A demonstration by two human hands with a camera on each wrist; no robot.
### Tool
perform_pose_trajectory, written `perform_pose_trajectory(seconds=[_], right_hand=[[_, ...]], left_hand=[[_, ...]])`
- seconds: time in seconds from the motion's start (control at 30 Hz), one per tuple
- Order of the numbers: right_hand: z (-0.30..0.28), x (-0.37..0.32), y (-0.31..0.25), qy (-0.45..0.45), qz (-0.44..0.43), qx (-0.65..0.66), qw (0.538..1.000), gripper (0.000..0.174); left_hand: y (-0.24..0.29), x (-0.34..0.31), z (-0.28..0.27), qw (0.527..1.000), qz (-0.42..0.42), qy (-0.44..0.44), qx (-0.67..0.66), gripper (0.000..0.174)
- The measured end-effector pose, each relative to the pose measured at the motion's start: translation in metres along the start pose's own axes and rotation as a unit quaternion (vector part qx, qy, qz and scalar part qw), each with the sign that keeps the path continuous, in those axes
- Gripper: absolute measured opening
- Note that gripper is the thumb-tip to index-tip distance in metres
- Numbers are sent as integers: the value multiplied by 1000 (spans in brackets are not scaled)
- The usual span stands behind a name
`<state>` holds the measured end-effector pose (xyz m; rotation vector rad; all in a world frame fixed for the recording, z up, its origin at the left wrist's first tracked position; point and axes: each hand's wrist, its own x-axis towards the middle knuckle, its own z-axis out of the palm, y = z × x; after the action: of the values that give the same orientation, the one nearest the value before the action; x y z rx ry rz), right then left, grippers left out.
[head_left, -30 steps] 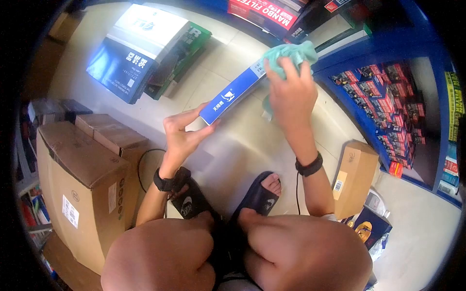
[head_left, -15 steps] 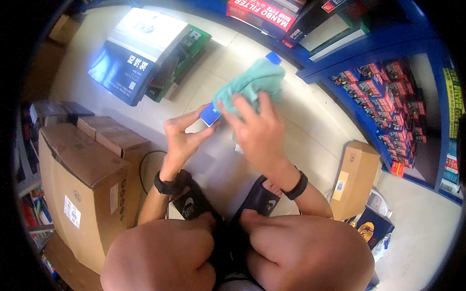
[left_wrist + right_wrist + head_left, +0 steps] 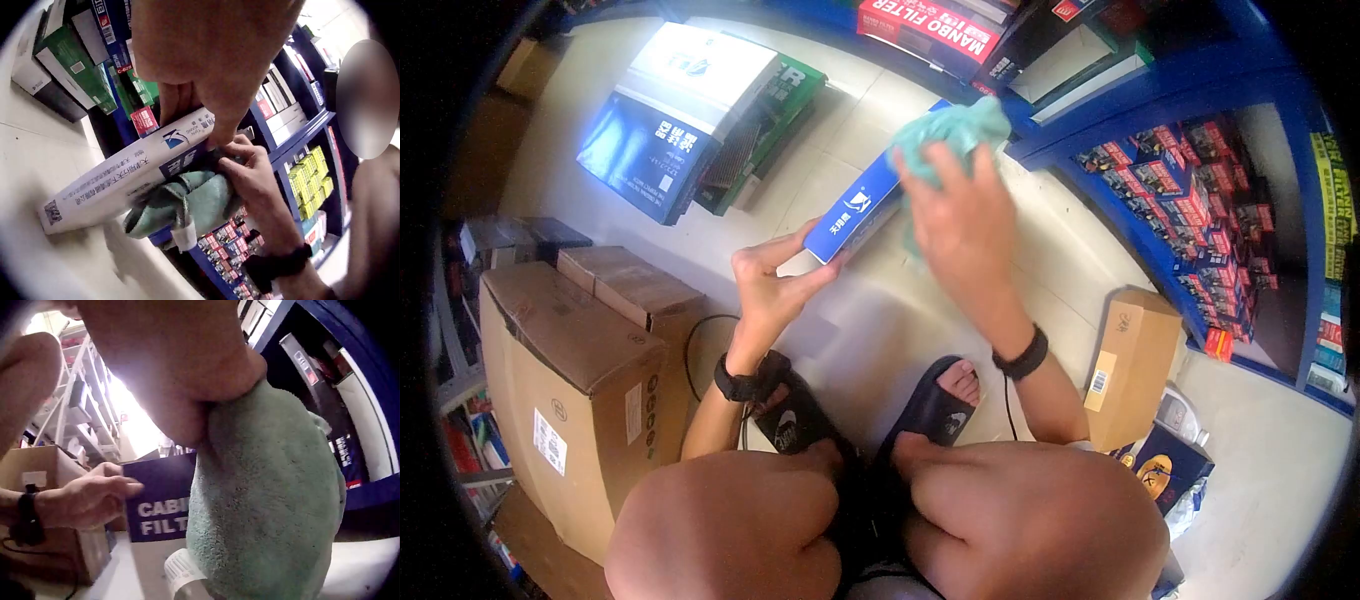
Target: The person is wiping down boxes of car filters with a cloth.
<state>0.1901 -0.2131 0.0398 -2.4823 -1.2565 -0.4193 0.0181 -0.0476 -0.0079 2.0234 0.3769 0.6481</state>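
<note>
The person squats on the tiled floor, knees filling the bottom of the head view. In the upper middle of that frame, slanting from the centre up toward the shelves, is a long blue-and-white cardboard box [image 3: 855,215], held clear of the floor.

The left hand [image 3: 770,280] pinches the near, lower end of the box, with the thumb on one face and the fingers curled against the other. The right hand [image 3: 960,225] is at the far end. Its fingers are laid over a soft green terry cloth [image 3: 950,125] and close the cloth round the box. The left wrist view shows the cloth bunched beneath the box with a white label dangling from it.

The box looks light and hollow. I'd guess its edges are stiff enough, but the broad faces would dent under a hard squeeze. The printed surface looks smooth and probably a bit slippery. The end by the corners, where the left hand has it, seems the firmest place to hold. The cloth is limp and grippy and can be gathered anywhere.

Big brown cardboard cartons [image 3: 570,370] stand at lower left, and a smaller brown carton [image 3: 1130,365] stands at right. Blue metal shelving [image 3: 1190,90] packed with small red boxes fills the upper right. A stack of flat printed boxes [image 3: 690,110] lies on the floor at upper left.
</note>
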Motion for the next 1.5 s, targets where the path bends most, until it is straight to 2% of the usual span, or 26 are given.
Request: perform_pose_trajectory(seconds=[0.07,0.13,0.23,0.27,0.4,0.57,0.63,0.77,0.87,0.97,1.03,1.13,1.27,1.37,1.43,1.5], right_hand=[[-14,-14,-24,33,-115,-3,993,41],[-6,-30,-53,13,-88,72,993,17],[-21,-35,-76,51,-117,79,989,18],[-11,-39,-76,30,-128,69,989,19],[-16,-35,-59,41,-145,35,988,22],[-4,-7,-9,79,-80,-28,993,30],[-4,7,12,92,-16,-58,994,36],[5,25,40,123,-13,-36,992,40],[3,28,34,122,-26,-24,992,44],[-4,16,18,91,-16,-36,995,40],[-5,-2,5,62,-49,-13,997,37],[-8,-24,-32,44,-109,10,993,29],[-3,-44,-66,58,-147,53,986,26],[-6,-43,-64,44,-121,54,990,29],[-2,-38,-53,82,-104,55,990,41],[4,-33,-38,67,-81,43,994,45]], left_hand=[[-3,-3,0,1000,-4,2,2,48],[-5,-3,0,1000,-10,11,-9,50],[-2,-5,-3,1000,-14,5,19,51],[-2,-5,-3,1000,-15,5,20,51],[-5,-6,-1,1000,3,9,14,50],[1,0,0,999,17,4,30,47],[2,-1,2,1000,21,4,11,45],[4,-2,1,1000,5,-12,14,45],[-1,-2,4,1000,4,13,20,45],[5,-2,4,1000,8,12,12,46],[6,-5,3,999,-24,1,25,47],[-3,-6,3,1000,-15,9,7,47],[-13,-11,0,1000,-25,14,-2,48],[-11,-11,1,999,-31,11,1,48],[-10,-7,1,999,-26,13,-18,49],[-2,-5,1,1000,-21,10,-3,48]])
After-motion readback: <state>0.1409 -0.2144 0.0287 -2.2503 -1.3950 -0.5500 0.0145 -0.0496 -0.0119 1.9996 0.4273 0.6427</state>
